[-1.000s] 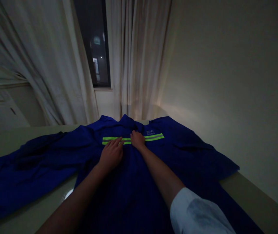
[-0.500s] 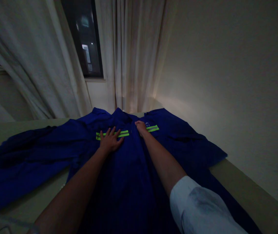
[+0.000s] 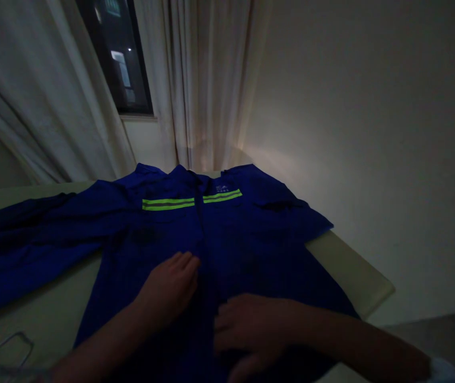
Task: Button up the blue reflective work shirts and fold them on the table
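A dark blue work jacket (image 3: 243, 250) lies spread front side up, with yellow-green reflective strips (image 3: 168, 204) across its chest and a small pale print on one side. My left hand (image 3: 173, 284) is over the lower front, left of the centre opening. Its fingers are curled together and their tips are hidden, so what they hold, if anything, does not show. Lower and to the right, my right hand (image 3: 249, 327) hovers over or touches the jacket, somewhat blurred. Its thumb stands apart from the fingers, and nothing is seen in it.
The jacket rests on a pale greenish table (image 3: 349, 268), whose right corner shows. A thin wire hanger-like object (image 3: 22, 340) lies at the lower left. Behind are curtains (image 3: 211, 80), a dark window (image 3: 125, 69) and a plain wall (image 3: 350, 133) at the right.
Both hands have come away from the chest strips and moved down the jacket front toward me. The left fingers, spread before, are now curled; the right fist has loosened. The view has shifted slightly.
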### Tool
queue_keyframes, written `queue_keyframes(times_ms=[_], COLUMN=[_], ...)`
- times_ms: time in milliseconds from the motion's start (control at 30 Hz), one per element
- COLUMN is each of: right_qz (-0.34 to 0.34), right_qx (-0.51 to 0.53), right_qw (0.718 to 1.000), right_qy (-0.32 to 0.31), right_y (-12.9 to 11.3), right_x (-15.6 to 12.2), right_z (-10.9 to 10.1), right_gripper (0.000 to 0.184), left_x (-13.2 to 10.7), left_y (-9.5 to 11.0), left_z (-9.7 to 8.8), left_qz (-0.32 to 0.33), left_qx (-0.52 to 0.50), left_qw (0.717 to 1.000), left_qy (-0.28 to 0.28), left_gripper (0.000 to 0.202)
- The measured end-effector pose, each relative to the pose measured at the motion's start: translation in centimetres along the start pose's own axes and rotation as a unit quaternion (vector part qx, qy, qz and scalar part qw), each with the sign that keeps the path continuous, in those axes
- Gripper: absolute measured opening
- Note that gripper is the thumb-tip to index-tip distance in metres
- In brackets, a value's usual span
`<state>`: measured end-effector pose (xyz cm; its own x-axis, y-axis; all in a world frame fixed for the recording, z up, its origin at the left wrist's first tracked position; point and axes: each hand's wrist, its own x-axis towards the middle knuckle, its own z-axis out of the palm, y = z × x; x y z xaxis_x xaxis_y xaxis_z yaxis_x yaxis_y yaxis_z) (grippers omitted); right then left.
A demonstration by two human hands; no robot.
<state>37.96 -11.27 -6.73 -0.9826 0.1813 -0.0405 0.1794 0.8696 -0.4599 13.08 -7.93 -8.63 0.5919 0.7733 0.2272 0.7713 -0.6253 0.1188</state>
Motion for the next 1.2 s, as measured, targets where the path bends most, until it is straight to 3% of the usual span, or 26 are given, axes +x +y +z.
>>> queue_keyframes(times_ms=[100,200,300,367,500,667,900,967,1100,1200], right_qz=[0.085,0.212,0.347,0.421,0.522,0.521,0.419,0.427,0.506,0.534], right_qx=[-0.022,-0.007,-0.004,-0.007,-0.033,-0.115,-0.104,-0.081,-0.041,-0.019], right_qw=[0.995,0.968,0.915,0.878,0.828,0.831,0.888,0.88,0.817,0.816], right_qy=[0.04,0.136,0.207,0.228,0.202,0.159,0.158,0.191,0.274,0.219], right_y=[-3.4,-5.6,-8.1,-9.7,-11.9,-13.0,-11.9,-11.2,-10.1,-9.6], right_x=[-2.9,-4.3,-4.6,-4.4,-3.7,-3.2,-5.1,-6.4,-10.0,-12.0], right_z=[3.1,4.4,5.2,5.8,7.7,9.6,9.7,9.8,10.0,9.2], right_gripper=[0.034,0.034,0.02,0.027,0.021,0.019,0.022,0.026,0.038,0.038], left_x=[-6.2,-9.7,-10.9,-11.1,-11.5,-11.9,-12.1,-12.2,-12.4,-11.9], left_y=[5.8,8.9,9.7,9.7,10.1,10.9,10.8,10.9,10.9,10.2], left_z=[1.2,2.2,2.7,3.0,3.1,2.3,2.2,2.3,2.4,1.9], left_qz=[0.111,0.21,0.188,0.178,0.216,0.198,0.205,0.202,0.193,0.206], left_qx=[-0.046,-0.058,-0.037,-0.023,-0.018,-0.04,-0.054,-0.052,-0.066,-0.112], left_qw=[0.993,0.976,0.981,0.984,0.975,0.978,0.976,0.977,0.976,0.965], left_qy=[0.006,0.014,-0.01,-0.021,-0.041,-0.057,-0.046,-0.048,-0.083,-0.117], left_gripper=[0.023,0.056,0.072,0.071,0.066,0.063,0.068,0.07,0.078,0.08])
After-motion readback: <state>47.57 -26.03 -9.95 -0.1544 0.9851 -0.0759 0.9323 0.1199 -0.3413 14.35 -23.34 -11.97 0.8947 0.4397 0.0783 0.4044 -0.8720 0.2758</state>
